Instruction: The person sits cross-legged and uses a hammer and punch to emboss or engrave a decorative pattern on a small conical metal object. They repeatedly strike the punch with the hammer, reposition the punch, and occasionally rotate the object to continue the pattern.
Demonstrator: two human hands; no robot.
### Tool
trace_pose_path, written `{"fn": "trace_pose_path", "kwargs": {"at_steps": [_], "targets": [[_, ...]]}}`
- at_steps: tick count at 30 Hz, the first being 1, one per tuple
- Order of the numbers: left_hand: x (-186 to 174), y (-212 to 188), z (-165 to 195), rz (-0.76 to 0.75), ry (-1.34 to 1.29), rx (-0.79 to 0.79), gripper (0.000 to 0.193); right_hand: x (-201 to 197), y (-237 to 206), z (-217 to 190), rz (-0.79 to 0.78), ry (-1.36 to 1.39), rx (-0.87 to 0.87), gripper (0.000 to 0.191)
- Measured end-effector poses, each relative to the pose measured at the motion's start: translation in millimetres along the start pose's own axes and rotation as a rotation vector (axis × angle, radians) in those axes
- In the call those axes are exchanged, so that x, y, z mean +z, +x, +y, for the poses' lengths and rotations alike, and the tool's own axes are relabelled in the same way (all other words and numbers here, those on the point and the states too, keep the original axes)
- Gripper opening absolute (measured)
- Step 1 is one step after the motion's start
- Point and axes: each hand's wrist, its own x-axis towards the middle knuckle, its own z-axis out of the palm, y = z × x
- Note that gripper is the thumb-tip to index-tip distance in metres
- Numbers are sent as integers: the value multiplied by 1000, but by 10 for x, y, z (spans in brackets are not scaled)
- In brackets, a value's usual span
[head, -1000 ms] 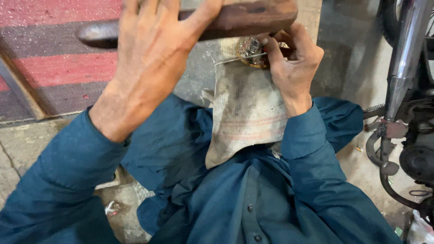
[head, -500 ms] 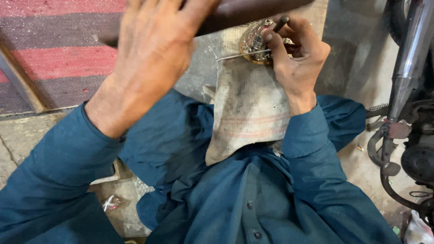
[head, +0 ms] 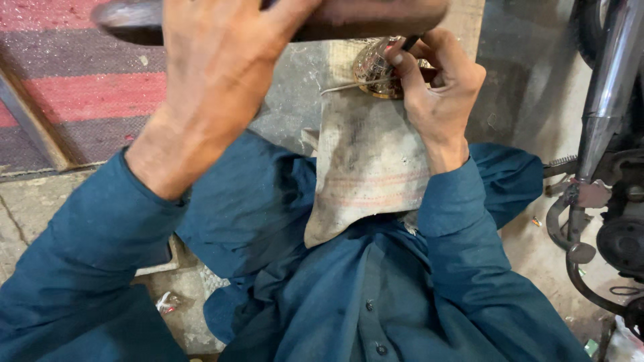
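2 hands busy: my left hand point(head: 221, 74) is wrapped tight around a dark wooden mallet point(head: 376, 17) above the round engraved brass piece point(head: 376, 67) on dirty sackcloth point(head: 369, 161), right hand point(head: 439, 87) pinching a thin dark punch point(head: 408, 44) there, so I judge an off-line blow could hit those fingers.

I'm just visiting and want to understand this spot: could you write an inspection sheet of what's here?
Surface: dirty woven sack cloth over the person's lap, on rough concrete floor.
Job's things: round brassy metal part on the cloth; dark wooden-looking tool raised above it; thin dark rod set against the part.
Clutter: small scraps on the floor.
Grips: left hand shut on the tool; right hand shut on the rod.
Cables: thin wire beside the part.
Surroundings: red striped mat; motorcycle parts.
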Motion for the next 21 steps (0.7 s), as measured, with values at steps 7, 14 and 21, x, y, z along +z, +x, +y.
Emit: {"fn": "trace_pose_path", "kwargs": {"at_steps": [7,14,21], "targets": [[71,21,-132,-89,-109,-14,50,9,48,-112,-23,-34,-23,18],[77,55,-165,-35,-22,56,54,120,102,-251,71,196,132,21],[24,132,-176,-53,6,119,44,126,52,-282,81,134,179,17]]}}
